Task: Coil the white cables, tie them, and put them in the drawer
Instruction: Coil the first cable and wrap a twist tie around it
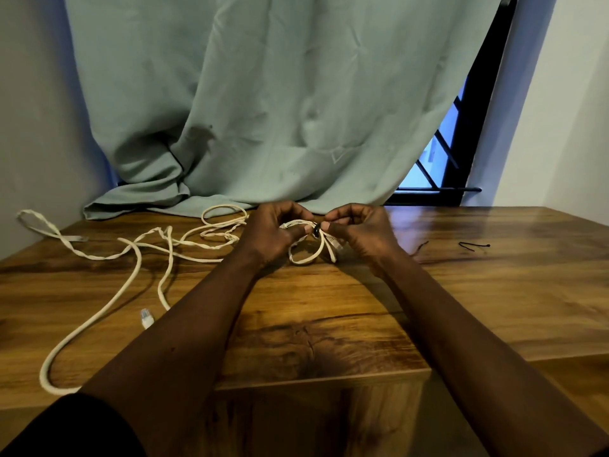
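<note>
The wooden table [461,291] stood below a green curtain [263,94]. Loose white cables [138,255] sprawled uncoiled across the table's left half, and one plug [146,317] lay near the front edge. At the middle, the left hand [273,232] pinched a small coil [304,255] while the right hand [359,229] pinched a black tie [316,231] at the coil's top. Spare ties [474,244] lay well to the right. No drawer showed. If either pinch slackened before the tie cinched, the springy loops would likely pop apart, or the tie might slip off.
</note>
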